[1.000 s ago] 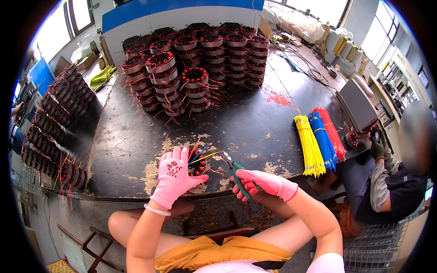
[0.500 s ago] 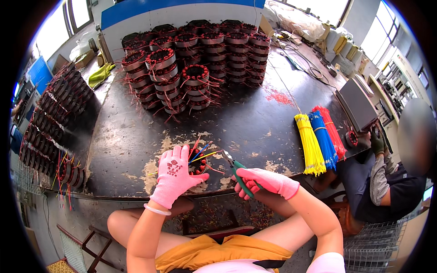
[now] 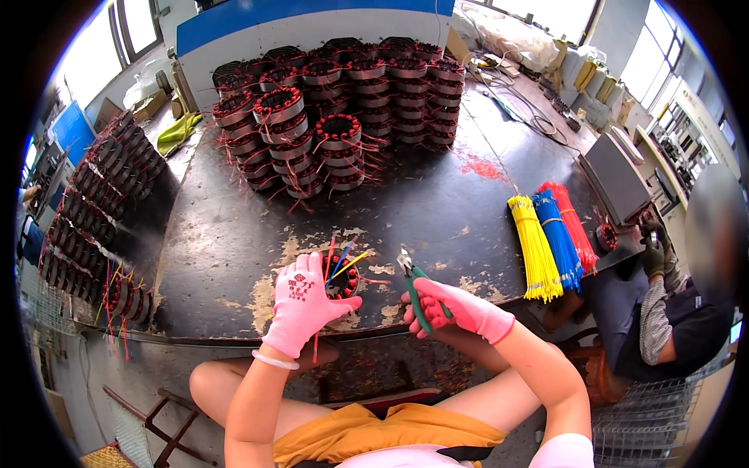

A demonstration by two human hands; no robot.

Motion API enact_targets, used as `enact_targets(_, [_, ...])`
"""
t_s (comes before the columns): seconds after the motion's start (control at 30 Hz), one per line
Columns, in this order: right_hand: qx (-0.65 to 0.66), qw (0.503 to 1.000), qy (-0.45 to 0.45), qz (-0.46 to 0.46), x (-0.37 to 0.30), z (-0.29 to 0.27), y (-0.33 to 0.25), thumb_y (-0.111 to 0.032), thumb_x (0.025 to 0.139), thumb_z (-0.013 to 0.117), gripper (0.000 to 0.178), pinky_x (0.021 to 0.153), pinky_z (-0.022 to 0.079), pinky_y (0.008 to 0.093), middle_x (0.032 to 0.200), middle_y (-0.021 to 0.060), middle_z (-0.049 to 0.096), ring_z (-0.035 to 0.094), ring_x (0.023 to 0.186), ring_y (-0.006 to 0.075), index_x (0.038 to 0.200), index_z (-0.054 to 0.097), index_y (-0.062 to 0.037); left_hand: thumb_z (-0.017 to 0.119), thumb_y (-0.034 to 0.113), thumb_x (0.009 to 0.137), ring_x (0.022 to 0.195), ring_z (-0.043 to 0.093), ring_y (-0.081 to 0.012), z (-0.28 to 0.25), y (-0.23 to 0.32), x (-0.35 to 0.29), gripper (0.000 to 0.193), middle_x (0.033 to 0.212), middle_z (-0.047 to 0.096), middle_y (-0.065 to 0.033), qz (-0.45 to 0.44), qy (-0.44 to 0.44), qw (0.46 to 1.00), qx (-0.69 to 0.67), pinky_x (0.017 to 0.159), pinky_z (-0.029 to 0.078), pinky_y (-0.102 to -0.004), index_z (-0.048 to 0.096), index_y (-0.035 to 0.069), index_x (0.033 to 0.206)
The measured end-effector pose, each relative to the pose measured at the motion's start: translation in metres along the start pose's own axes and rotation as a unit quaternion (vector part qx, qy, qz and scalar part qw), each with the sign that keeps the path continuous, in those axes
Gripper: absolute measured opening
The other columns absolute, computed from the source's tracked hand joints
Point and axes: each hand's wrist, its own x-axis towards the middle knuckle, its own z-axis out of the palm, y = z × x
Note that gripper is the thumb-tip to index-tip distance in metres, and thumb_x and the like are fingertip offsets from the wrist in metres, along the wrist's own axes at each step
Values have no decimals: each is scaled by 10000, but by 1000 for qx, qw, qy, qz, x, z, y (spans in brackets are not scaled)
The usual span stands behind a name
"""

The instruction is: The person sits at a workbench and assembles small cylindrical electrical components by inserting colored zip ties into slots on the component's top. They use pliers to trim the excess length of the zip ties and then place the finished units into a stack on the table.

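Note:
My left hand (image 3: 303, 300), in a pink glove, grips the left and near side of a motor stator (image 3: 344, 284) standing at the table's front edge. Its thumb is stretched along the near rim, and part of the stator is hidden behind the palm. Red, blue and yellow wires (image 3: 340, 264) stick up out of it. To the right, my gloved right hand (image 3: 452, 309) is closed round green-handled cutting pliers (image 3: 417, 285). Their metal jaws point away from me, apart from the stator and its wires.
Stacked stators (image 3: 339, 144) stand at the back of the dark table (image 3: 421, 203); more rows (image 3: 94, 210) fill the left. Bundles of yellow (image 3: 535, 249), blue (image 3: 559, 240) and red wires (image 3: 572, 222) lie at the right, near a grey box (image 3: 615, 178). A co-worker (image 3: 663, 304) sits at far right.
The pliers have moved right, away from the wires at the stator. The coloured wires have shifted, and a red wire end now hangs below my left hand.

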Motion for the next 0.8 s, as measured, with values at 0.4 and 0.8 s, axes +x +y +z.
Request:
enact_targets(0.4, [-90,993,-57,56,0,-5,6,-622,997,551,665,779,600,343,1037,140,713,730,857,228,1259,584,-12,828,702,660,1074,618,-345,8,19,1,941,1130,599,-171,-81,8,994,68,927,497,-442,543,-15,1200])
enact_targets(0.8, [-100,994,41,-15,5,5,10,-515,1021,590,552,600,534,313,815,93,678,660,658,189,1203,591,6,831,697,659,1093,611,-338,9,17,-1,956,1140,598,-165,-80,10,995,56,945,495,-436,536,-22,1216])
